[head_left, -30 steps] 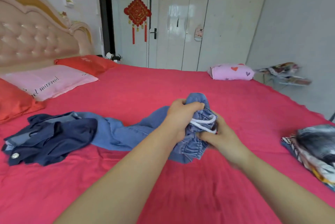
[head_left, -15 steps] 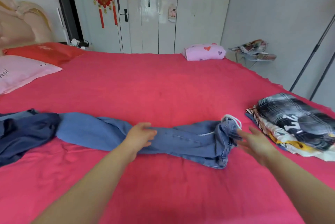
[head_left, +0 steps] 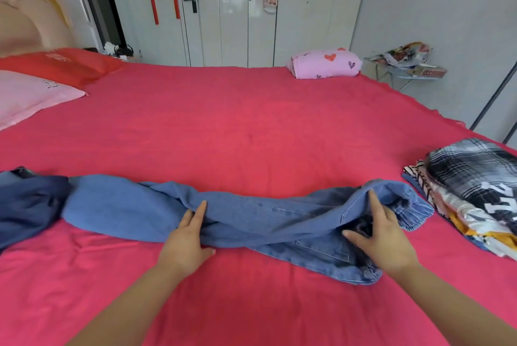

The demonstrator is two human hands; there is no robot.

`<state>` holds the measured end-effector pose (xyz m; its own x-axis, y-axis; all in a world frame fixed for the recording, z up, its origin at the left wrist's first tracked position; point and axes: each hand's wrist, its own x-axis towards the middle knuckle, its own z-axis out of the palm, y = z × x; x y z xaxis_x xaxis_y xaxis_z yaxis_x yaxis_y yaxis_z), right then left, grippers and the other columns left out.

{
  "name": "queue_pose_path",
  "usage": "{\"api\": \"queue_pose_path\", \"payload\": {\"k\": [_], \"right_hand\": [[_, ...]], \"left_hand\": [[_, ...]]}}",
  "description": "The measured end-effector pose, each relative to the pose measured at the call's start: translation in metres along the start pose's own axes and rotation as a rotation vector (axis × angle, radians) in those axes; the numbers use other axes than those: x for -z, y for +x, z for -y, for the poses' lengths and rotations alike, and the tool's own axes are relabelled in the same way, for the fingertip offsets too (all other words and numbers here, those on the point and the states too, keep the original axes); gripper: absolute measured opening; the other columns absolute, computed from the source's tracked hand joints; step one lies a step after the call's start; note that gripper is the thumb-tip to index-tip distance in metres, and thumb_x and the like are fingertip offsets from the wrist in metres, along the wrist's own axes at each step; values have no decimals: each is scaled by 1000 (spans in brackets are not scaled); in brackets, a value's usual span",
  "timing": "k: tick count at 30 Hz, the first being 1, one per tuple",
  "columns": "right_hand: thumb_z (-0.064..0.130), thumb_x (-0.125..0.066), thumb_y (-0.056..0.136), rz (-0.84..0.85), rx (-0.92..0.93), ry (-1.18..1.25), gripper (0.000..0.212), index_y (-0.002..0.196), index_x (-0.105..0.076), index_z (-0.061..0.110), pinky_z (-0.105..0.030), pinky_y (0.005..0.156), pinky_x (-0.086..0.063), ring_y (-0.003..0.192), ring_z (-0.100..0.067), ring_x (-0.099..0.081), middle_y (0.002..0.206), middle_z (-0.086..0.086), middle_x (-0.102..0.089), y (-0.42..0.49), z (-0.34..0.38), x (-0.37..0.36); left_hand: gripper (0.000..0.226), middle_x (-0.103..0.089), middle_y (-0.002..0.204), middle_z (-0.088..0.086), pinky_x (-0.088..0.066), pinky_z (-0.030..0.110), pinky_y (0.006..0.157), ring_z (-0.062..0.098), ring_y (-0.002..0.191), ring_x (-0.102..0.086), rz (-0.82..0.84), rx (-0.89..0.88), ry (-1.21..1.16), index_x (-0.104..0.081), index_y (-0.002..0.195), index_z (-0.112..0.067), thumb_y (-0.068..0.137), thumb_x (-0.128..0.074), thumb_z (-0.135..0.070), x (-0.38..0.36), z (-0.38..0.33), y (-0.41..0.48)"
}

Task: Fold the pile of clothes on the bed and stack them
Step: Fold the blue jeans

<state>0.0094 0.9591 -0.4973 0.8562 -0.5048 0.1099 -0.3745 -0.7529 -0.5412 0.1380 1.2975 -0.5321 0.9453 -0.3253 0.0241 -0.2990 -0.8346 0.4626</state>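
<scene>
A pair of light blue jeans [head_left: 251, 214] lies stretched left to right across the red bed [head_left: 251, 127], waistband at the right. My left hand [head_left: 187, 239] rests flat on the legs near the middle, fingers straight. My right hand [head_left: 377, 236] lies on the waist end with fingers spread, pressing the denim down. A dark navy garment [head_left: 28, 203] lies crumpled at the left, touching the jeans' leg ends. A stack of folded clothes [head_left: 475, 194], plaid on top, sits at the right edge.
Pink pillow [head_left: 30, 96] and red pillow [head_left: 61, 64] lie at the headboard on the left. A folded pink heart-print bundle [head_left: 326, 64] rests at the bed's far edge. A small side table [head_left: 405, 65] with clutter stands beyond the right side. White wardrobe doors line the back wall.
The jeans went from bunched in both hands to laid out flat along the bed. Both hands let go and now rest flat on them.
</scene>
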Motion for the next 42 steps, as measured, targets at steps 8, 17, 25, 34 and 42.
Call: {"api": "queue_pose_path", "payload": {"k": [8,17,25,34,42], "right_hand": [[30,-68,80,-51,-51,-259,96,148,-1,30,-47,82,-47,108,-39,-55,127,-19,-41,61,13,8],[30,-68,82,57,-71,-175,90,149,-9,19,-44,103,-37,129,-35,-40,146,-18,-27,113,12,5],[97,-12,49,575,478,-547,119,143,-31,27,-34,115,-22,135,-19,-35,145,0,-38,21,39,-38],[22,-36,89,388,512,-592,35,121,-49,30,-32,89,-48,110,-18,-59,116,7,-59,-4,9,-22],[14,-43,79,366,472,-410,54,127,-51,37,-22,95,-41,116,-8,-54,123,13,-61,-35,-19,41]], "left_hand": [[48,-58,129,11,-38,35,102,26,120,-53,-286,-47,113,-51,130,-10,86,-61,-27,39,-22,83],[80,-22,154,10,-16,27,115,20,142,-22,-200,-51,-298,-12,148,-6,87,-63,-17,53,-44,146],[53,-63,123,0,-45,26,93,17,108,-62,-210,-560,154,-53,124,-20,79,-51,-48,-14,-32,62],[82,-62,125,3,-24,44,101,26,113,-60,41,-463,598,-66,115,-24,49,-64,-72,-32,-27,20],[50,-56,133,-1,-27,37,112,23,128,-47,59,-429,449,-58,127,-24,78,-60,-13,-23,-69,-8]]}}
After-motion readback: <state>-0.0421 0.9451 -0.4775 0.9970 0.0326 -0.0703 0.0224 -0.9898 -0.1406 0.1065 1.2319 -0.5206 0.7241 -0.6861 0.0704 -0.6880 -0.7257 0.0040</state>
